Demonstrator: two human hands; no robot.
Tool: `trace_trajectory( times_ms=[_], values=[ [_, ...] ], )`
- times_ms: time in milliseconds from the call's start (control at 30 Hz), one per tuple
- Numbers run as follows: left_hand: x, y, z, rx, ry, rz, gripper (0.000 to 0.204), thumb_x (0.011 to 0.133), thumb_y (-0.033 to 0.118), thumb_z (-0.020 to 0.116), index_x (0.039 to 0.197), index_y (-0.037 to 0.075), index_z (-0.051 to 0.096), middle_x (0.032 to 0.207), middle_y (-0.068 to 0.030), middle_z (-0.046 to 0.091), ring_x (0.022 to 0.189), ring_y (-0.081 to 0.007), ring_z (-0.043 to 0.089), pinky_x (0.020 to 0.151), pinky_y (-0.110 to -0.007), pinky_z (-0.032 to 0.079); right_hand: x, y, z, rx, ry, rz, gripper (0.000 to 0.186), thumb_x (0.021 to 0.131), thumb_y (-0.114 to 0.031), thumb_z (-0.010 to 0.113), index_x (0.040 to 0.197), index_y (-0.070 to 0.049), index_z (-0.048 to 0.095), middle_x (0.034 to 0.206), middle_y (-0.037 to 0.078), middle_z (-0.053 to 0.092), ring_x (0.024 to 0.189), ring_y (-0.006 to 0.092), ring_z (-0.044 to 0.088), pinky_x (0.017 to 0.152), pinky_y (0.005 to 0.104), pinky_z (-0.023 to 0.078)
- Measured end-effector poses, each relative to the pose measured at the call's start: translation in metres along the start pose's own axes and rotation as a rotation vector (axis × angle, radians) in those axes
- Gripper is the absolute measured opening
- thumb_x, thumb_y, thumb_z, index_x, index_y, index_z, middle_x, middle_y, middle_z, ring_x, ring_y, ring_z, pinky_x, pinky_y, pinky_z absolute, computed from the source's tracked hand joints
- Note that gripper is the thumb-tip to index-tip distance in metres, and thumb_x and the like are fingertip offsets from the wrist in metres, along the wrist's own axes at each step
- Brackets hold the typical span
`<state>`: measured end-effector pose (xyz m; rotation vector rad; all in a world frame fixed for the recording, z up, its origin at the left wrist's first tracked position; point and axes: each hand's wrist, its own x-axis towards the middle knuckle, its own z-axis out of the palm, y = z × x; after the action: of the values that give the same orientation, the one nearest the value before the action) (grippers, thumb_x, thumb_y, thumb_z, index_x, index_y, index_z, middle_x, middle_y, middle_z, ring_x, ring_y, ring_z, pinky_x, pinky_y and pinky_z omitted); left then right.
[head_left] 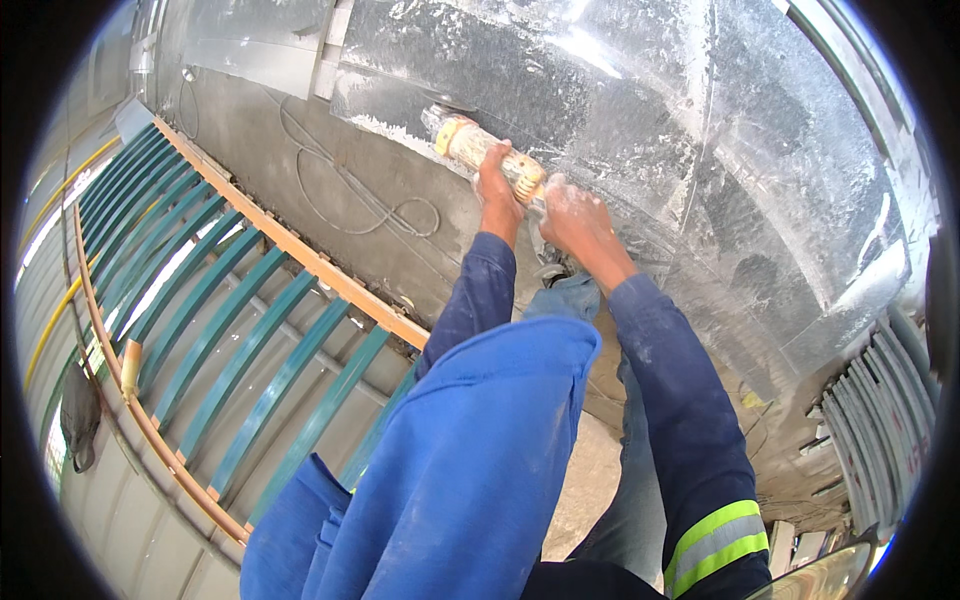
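In the head view, a yellow grinder (480, 148) was at twelve o'clock, its disc (452, 102) over a whitened metal sheet (630, 120) reaching toward one. The left hand (497, 190) had its grip clamped round the tool's body, the right hand (580, 225) round its rear end. A teal-slatted frame (280, 400) stood at nine.

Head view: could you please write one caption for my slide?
Left hand and right hand hold a pale-yellow angle grinder near a grey, white-streaked sheet.
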<state>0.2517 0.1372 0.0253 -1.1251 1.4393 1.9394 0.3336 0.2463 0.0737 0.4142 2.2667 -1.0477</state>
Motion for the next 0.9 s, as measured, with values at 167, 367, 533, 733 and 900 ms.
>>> trace_trajectory(
  times_ms=[167,367,533,733,900],
  values=[
    [-0.017,-0.012,0.006,-0.009,-0.003,0.031,0.019,0.080,0.018,0.062,0.095,0.008,0.055,0.080,-0.0055,0.056,0.068,-0.0227,0.062,0.063,-0.040,0.056,-0.017,0.012,-0.004,0.007,-0.050,0.026,0.032,0.077,-0.011,0.055,0.105,0.005,0.055,0.098,0.027,0.067,0.091,0.0403,0.067,0.079,0.0491,0.054],
    [0.008,-0.002,-0.001,-0.001,-0.003,0.051,0.020,0.079,0.019,0.063,0.093,0.008,0.055,0.080,-0.0056,0.056,0.068,-0.0236,0.062,0.064,-0.040,0.055,0.005,0.001,0.001,-0.007,0.013,-0.013,0.031,0.078,-0.007,0.060,0.105,0.005,0.054,0.095,0.024,0.069,0.090,0.0369,0.069,0.077,0.0440,0.055],
    [0.021,0.007,-0.003,0.007,-0.045,0.040,0.020,0.078,0.020,0.063,0.093,0.009,0.054,0.079,-0.0060,0.056,0.069,-0.0244,0.062,0.065,-0.042,0.055,0.017,-0.003,0.003,-0.009,0.030,-0.027,0.029,0.078,-0.007,0.059,0.104,0.004,0.055,0.093,0.024,0.069,0.090,0.0367,0.069,0.077,0.0439,0.055],
    [-0.007,-0.010,-0.001,-0.005,-0.029,0.035,0.020,0.080,0.020,0.063,0.093,0.009,0.054,0.079,-0.0057,0.056,0.068,-0.0229,0.061,0.063,-0.040,0.055,-0.011,0.008,0.000,0.001,0.032,-0.018,0.028,0.078,-0.007,0.059,0.102,0.005,0.054,0.092,0.025,0.069,0.089,0.0378,0.069,0.077,0.0444,0.055],
    [-0.014,-0.022,0.003,-0.029,-0.015,0.014,0.016,0.081,0.020,0.064,0.089,0.010,0.054,0.078,-0.0045,0.055,0.067,-0.0218,0.061,0.061,-0.038,0.055,-0.023,0.012,-0.010,-0.013,0.007,0.004,0.028,0.078,-0.007,0.059,0.102,0.005,0.054,0.092,0.025,0.069,0.088,0.0386,0.069,0.077,0.0451,0.055]
  ],
)
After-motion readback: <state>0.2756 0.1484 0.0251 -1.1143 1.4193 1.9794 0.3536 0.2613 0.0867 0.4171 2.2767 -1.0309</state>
